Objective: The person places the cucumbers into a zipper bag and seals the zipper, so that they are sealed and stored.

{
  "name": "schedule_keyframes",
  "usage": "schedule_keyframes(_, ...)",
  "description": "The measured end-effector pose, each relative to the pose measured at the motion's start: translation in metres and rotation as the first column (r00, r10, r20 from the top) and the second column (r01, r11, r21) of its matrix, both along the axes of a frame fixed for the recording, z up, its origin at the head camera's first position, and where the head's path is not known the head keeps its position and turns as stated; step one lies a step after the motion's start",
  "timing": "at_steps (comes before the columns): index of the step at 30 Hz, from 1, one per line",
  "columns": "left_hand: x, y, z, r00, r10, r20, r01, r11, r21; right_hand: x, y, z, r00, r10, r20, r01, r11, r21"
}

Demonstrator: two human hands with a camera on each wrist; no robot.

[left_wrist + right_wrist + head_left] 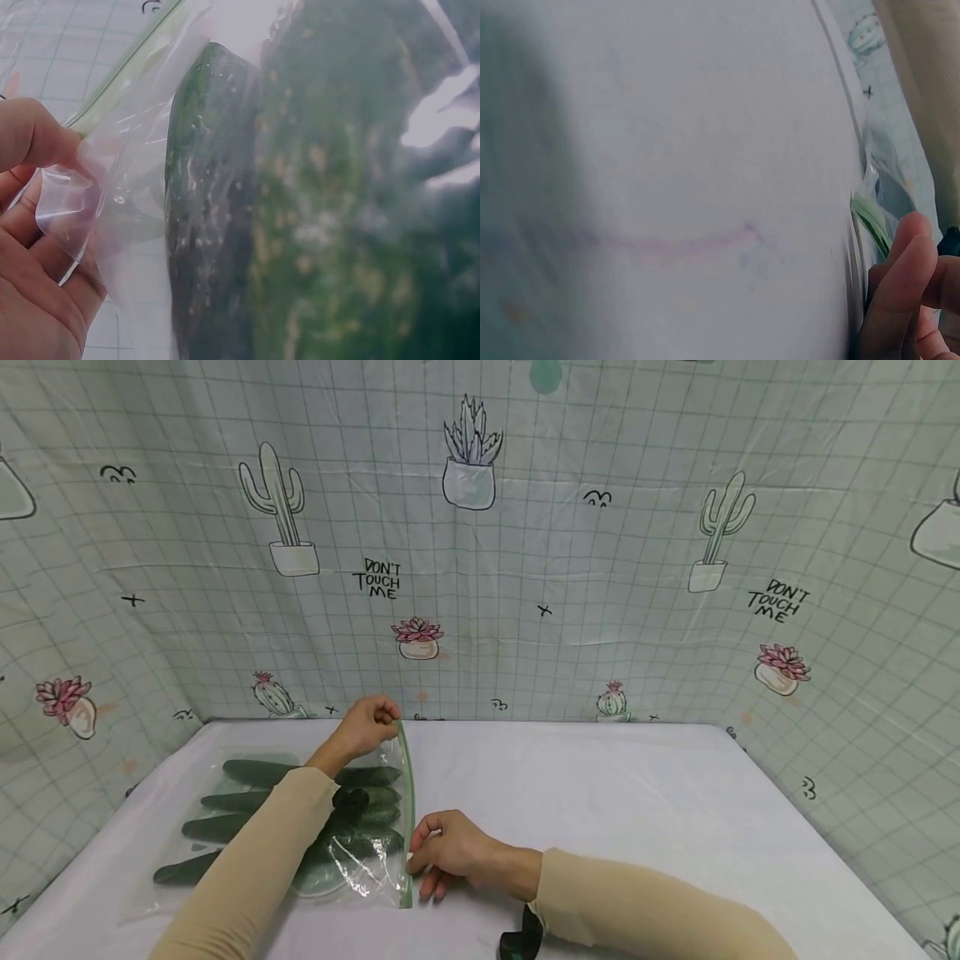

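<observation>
A clear zip bag [386, 870] with a green zip strip [410, 785] lies on the left half of the table. Inside it are several dark green cucumbers [213, 829], side by side; one cucumber [210, 217] shows close up through the plastic in the left wrist view. At the far end of the strip, my left hand [367, 727] pinches the bag's corner between thumb and fingers. My right hand [453, 847] pinches the strip nearer its front end, with the lower fingers loosely bent. In the right wrist view, the green strip [871, 223] meets the fingertips.
A white cloth covers the table [585, 793]. Behind and at both sides hangs a grid-patterned curtain [495, 560] with cactus drawings. Black devices sit at the left wrist [349, 802] and under the right wrist [521, 939]. The left forearm crosses over the bag.
</observation>
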State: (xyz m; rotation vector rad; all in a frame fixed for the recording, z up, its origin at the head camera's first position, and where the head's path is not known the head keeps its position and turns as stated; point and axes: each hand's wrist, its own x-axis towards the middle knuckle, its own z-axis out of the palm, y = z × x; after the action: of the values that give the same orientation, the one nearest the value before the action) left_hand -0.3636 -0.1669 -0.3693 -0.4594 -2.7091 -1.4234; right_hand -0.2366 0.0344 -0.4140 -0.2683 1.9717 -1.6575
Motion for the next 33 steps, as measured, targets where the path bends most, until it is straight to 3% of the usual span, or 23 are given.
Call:
schedule_keyframes(10, -0.001, 0.002, 0.000, 1.000, -0.010, -0.012, 0.010, 1.000, -0.012, 0.016, 0.002, 0.003, 0.999, 0.042, 0.004, -0.042, 0.999, 0.019)
schedule_keyframes(20, 0.000, 0.003, 0.000, 1.000, -0.019, -0.006, 0.018, 1.000, -0.019, 0.026, 0.006, 0.001, 0.996, 0.094, 0.001, -0.094, 0.994, -0.051)
schedule_keyframes(29, 0.000, 0.004, 0.000, 0.999, -0.007, -0.043, 0.005, 0.999, -0.046, 0.016, 0.017, 0.005, 0.983, 0.180, -0.036, -0.180, 0.984, 0.011)
schedule_keyframes(33, 0.003, 0.004, -0.001, 0.998, 0.004, -0.066, -0.011, 0.994, -0.106, 0.007, 0.031, 0.012, 0.967, 0.226, -0.118, -0.218, 0.973, 0.081)
